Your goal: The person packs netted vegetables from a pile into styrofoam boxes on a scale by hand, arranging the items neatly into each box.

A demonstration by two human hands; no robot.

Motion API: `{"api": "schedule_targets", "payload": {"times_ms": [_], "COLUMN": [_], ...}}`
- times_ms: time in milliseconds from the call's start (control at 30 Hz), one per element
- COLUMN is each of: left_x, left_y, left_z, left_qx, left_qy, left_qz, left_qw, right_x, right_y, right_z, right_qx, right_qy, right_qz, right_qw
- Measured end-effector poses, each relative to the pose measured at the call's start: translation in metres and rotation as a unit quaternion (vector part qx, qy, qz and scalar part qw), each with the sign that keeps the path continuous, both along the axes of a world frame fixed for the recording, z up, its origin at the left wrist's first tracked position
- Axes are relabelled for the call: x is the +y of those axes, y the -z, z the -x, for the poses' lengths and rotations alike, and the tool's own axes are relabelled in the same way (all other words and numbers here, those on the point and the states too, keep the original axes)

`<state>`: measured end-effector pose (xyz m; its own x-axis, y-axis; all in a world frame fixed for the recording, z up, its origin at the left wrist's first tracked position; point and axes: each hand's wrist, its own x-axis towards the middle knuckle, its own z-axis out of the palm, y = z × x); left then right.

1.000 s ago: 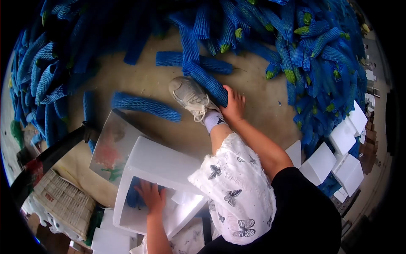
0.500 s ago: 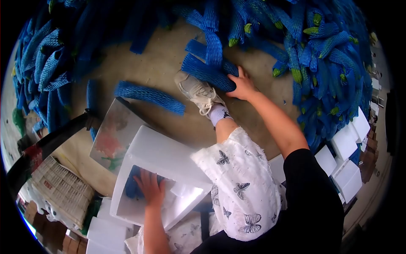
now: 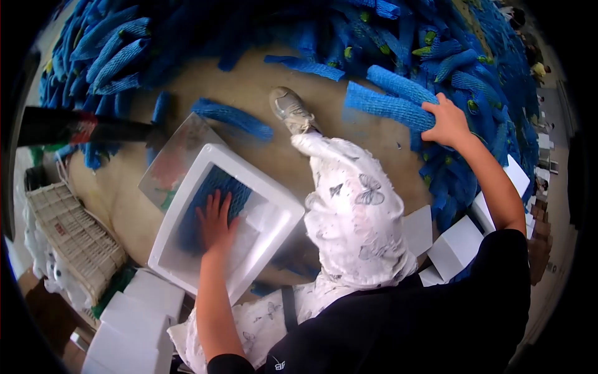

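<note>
My right hand (image 3: 447,121) is closed round the ends of two blue net-wrapped vegetables (image 3: 389,107), held side by side above the floor at the upper right. Inside a tilted white foam box (image 3: 283,209), my left hand (image 3: 218,218) lies with its fingers spread on blue net-wrapped vegetables (image 3: 232,187). The box's opening faces up toward me, and its right part shows bare white inner wall. A single blue-netted piece (image 3: 232,117) lies on the floor beyond the box.
Heaps of blue-netted vegetables (image 3: 118,56) ring the floor. White boxes (image 3: 458,246) stand at the right, others (image 3: 134,311) at lower left. A wicker basket (image 3: 78,240) and a dark bar (image 3: 87,128) are at the left. My shoe (image 3: 289,109) is mid-floor.
My right hand has moved right and up, lifting two netted pieces from beside my shoe. The foam box has tipped so its opening shows more, with my left hand still inside.
</note>
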<state>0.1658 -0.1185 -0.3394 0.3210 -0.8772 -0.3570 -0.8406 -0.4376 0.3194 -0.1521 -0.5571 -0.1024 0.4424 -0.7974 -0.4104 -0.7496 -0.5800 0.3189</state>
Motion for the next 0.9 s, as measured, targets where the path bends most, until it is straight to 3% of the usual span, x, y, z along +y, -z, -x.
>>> {"api": "schedule_targets", "payload": {"times_ms": [67,133,167,200,233,267,333,400,500,533,600,667,733,767,800,833,867,900], "left_x": [-0.003,-0.003,0.005,0.014,0.033,0.06,0.074,0.052,0.059,0.065,0.041,0.015,0.011,0.007,0.011,0.01,0.012,0.015], "left_y": [-0.022,-0.078,-0.112,-0.141,-0.159,-0.17,-0.195,-0.19,-0.09,-0.056,-0.036,-0.051,-0.048,-0.052,-0.045,-0.045,-0.042,-0.038], "left_z": [-0.004,-0.024,-0.023,-0.02,-0.016,-0.01,-0.004,0.008,0.007,0.001,0.003,0.012,0.02,0.022,0.02,0.019,0.019,0.019], "left_qx": [-0.004,0.148,0.115,0.078,-0.03,-0.141,-0.175,-0.132,-0.056,-0.083,-0.156,-0.176,-0.196,-0.162,-0.148,-0.137,-0.155,-0.164], "left_qy": [0.017,-0.079,-0.219,-0.346,-0.374,-0.416,-0.228,-0.135,-0.159,-0.134,-0.18,-0.207,-0.174,-0.185,-0.184,-0.195,-0.189,-0.184], "left_qz": [0.055,0.008,0.138,0.263,0.426,0.457,0.395,0.202,0.051,0.051,0.105,0.059,0.045,0.051,0.049,0.037,0.023,0.014], "left_qw": [0.998,0.986,0.959,0.897,0.823,0.773,0.873,0.961,0.984,0.986,0.965,0.961,0.964,0.968,0.97,0.97,0.969,0.969], "right_x": [0.017,0.049,0.07,0.096,0.13,0.162,0.219,0.261,0.28,0.272,0.239,0.171,0.092,0.059,0.024,-0.016,-0.055,-0.088], "right_y": [-0.013,-0.035,-0.039,-0.042,-0.047,-0.034,0.011,0.078,0.143,0.136,0.124,0.057,0.058,0.066,0.112,0.154,0.202,0.217], "right_z": [-0.029,-0.093,-0.127,-0.162,-0.194,-0.223,-0.27,-0.29,-0.275,-0.26,-0.232,-0.221,-0.175,-0.151,-0.123,-0.091,-0.05,-0.032], "right_qx": [-0.196,-0.26,-0.272,-0.28,-0.216,-0.17,-0.104,-0.124,-0.193,-0.28,-0.418,-0.153,-0.252,-0.36,-0.49,-0.52,-0.413,-0.21], "right_qy": [-0.119,-0.316,-0.396,-0.472,-0.519,-0.533,-0.577,-0.57,-0.532,-0.49,-0.585,-0.667,-0.414,-0.148,0.03,0.131,0.074,0.176], "right_qz": [0.021,0.015,-0.024,-0.061,-0.1,-0.165,-0.287,-0.328,-0.269,-0.347,-0.288,-0.371,-0.475,-0.513,-0.473,-0.357,-0.134,-0.087], "right_qw": [0.973,0.912,0.877,0.834,0.821,0.812,0.758,0.743,0.779,0.749,0.632,0.628,0.734,0.765,0.731,0.764,0.898,0.958]}}
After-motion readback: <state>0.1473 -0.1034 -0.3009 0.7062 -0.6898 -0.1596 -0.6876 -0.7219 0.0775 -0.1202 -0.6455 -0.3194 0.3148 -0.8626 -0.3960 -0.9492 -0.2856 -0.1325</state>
